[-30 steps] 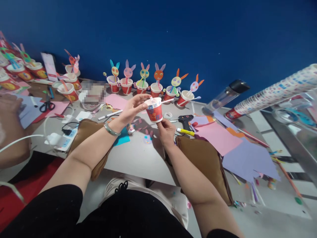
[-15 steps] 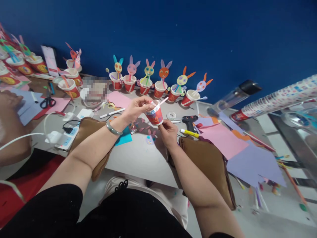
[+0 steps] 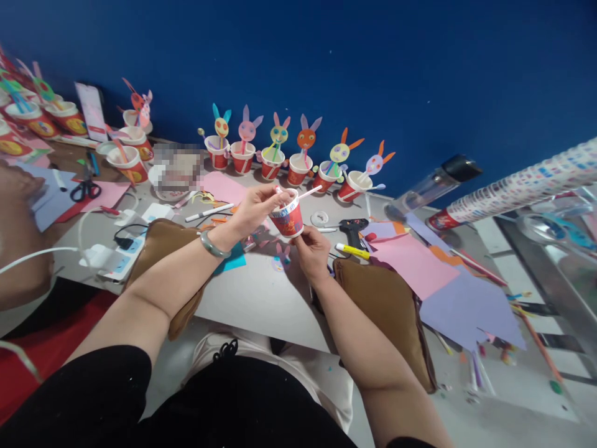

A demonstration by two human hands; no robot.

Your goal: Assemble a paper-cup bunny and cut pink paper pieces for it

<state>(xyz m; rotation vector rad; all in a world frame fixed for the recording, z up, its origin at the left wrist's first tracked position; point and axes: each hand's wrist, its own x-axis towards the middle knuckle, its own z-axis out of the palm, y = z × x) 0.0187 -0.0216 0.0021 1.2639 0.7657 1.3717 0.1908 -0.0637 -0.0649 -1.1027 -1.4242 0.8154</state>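
Both my hands hold one red paper cup [image 3: 288,222] above the table, tilted a little. My left hand [image 3: 260,210] is closed at its rim on the left, thumb over the edge. Fingers of my right hand [image 3: 312,250] grip the cup low, at its base on the right. A pale pink stick [image 3: 310,192] juts out over the rim to the right. Below the cup, a small lilac paper rabbit face [image 3: 280,262] with pink ears lies on the table. A blue paper piece [image 3: 232,260] lies under my left wrist.
Several cups with paper rabbits [image 3: 298,167] line the blue wall. A glue gun [image 3: 353,231], yellow marker [image 3: 353,251] and coloured paper [image 3: 415,264] lie to the right. Brown cushions [image 3: 380,311] flank my arms. Another person's arm [image 3: 23,236], scissors [image 3: 85,188] and a power strip [image 3: 125,255] are at left.
The cup has turned slightly in my hands, and its stick now points more to the right and lies flatter. My hands keep their hold. The view has shifted slightly.
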